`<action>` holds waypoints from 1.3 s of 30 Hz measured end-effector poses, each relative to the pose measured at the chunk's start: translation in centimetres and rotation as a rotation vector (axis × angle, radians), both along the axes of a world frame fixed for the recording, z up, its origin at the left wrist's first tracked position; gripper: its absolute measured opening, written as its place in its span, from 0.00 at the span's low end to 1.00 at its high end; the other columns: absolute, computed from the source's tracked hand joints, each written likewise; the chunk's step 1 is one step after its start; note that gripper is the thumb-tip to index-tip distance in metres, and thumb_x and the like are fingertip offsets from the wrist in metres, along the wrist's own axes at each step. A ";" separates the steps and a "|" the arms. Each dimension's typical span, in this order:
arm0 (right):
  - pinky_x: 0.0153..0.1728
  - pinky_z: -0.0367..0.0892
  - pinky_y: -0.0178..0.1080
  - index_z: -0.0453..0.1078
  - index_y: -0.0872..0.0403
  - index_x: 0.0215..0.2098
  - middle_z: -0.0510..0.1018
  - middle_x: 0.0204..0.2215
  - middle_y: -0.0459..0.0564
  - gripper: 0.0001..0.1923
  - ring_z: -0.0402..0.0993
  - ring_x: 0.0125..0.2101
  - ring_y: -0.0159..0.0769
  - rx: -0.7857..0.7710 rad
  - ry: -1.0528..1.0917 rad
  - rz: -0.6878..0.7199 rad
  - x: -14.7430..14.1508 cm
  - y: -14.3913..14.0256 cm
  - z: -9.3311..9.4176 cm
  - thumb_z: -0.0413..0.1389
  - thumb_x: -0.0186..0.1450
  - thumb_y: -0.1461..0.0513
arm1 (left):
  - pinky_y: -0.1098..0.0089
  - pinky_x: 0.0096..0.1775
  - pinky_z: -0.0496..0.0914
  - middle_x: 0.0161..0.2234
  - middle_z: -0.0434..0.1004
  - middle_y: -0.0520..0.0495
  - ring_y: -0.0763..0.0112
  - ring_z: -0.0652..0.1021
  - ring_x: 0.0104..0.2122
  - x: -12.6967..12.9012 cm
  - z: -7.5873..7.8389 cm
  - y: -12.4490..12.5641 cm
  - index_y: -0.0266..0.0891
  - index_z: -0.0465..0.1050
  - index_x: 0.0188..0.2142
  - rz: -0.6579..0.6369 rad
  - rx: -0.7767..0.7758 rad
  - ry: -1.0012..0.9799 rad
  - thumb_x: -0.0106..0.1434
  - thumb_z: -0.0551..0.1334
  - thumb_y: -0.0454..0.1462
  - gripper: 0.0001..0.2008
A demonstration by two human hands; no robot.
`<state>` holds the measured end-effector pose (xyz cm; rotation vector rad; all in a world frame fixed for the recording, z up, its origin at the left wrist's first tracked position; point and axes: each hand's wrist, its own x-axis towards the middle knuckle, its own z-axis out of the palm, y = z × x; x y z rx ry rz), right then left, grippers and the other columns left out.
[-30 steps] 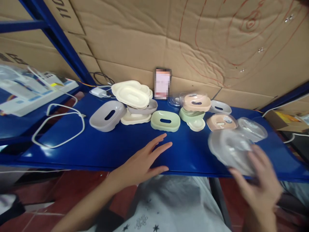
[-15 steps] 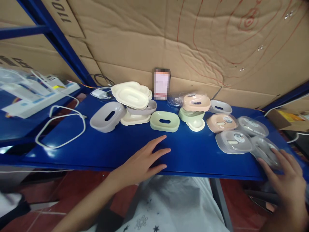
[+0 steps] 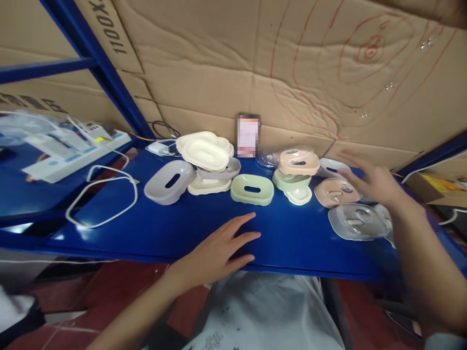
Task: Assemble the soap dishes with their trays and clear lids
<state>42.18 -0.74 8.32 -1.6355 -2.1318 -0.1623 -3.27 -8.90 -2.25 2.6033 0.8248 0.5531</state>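
Note:
My left hand [image 3: 222,243] hovers or rests by the blue table's front, fingers spread, holding nothing. Just beyond its fingertips sits a pale green soap dish [image 3: 251,199] with a slot in its base. My right hand [image 3: 379,182], smeared by motion, is over the right side with its fingers stretched out and nothing visible in them. Nearest to those fingers are a grey soap dish [image 3: 328,163] at the back and a peach soap dish with a clear lid [image 3: 333,198]. In front lies a lidded grey soap dish [image 3: 355,231]; others are partly hidden beneath the right forearm.
Cream trays [image 3: 206,159] are stacked at the back, beside a lilac-grey soap dish [image 3: 160,182]. A peach soap dish [image 3: 304,169] sits on green and cream pieces. A phone [image 3: 248,136] leans on the cardboard [image 3: 204,58]. Left are a white cable [image 3: 69,209] and a power strip [image 3: 51,170].
My right hand has left the lidded grey soap dish at the right front and moved up and left toward the back. My left hand stays in place. The view has shifted slightly.

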 end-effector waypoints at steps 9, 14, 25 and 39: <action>0.64 0.67 0.43 0.74 0.57 0.66 0.81 0.61 0.56 0.26 0.77 0.62 0.43 -0.190 -0.086 0.143 -6.0 8.8 0.2 0.60 0.76 0.52 | 0.46 0.68 0.71 0.76 0.58 0.40 0.50 0.68 0.72 -0.1 0.1 -0.1 0.47 0.70 0.67 -0.015 -0.003 -0.036 0.77 0.63 0.43 0.21; 0.70 0.65 0.51 0.73 0.53 0.68 0.72 0.70 0.60 0.26 0.71 0.67 0.52 0.096 -0.061 0.042 -5.7 4.7 0.2 0.61 0.76 0.51 | 0.48 0.68 0.70 0.76 0.57 0.40 0.51 0.68 0.72 -0.1 0.1 -0.2 0.48 0.67 0.70 -0.011 0.010 -0.033 0.78 0.62 0.44 0.24; 0.58 0.79 0.54 0.61 0.42 0.75 0.72 0.69 0.57 0.33 0.78 0.61 0.53 0.128 -0.153 0.263 -11.1 -12.7 -8.7 0.62 0.75 0.56 | 0.32 0.72 0.56 0.80 0.39 0.31 0.38 0.52 0.78 1.0 -0.9 0.3 0.44 0.50 0.78 0.254 0.174 0.015 0.78 0.60 0.42 0.34; 0.64 0.67 0.52 0.70 0.53 0.67 0.78 0.64 0.57 0.21 0.73 0.64 0.50 0.172 -0.204 0.240 -13.9 -7.8 -5.7 0.54 0.79 0.60 | 0.31 0.71 0.56 0.80 0.43 0.33 0.40 0.55 0.77 1.0 -1.2 0.4 0.45 0.51 0.78 0.283 0.110 0.063 0.79 0.58 0.45 0.33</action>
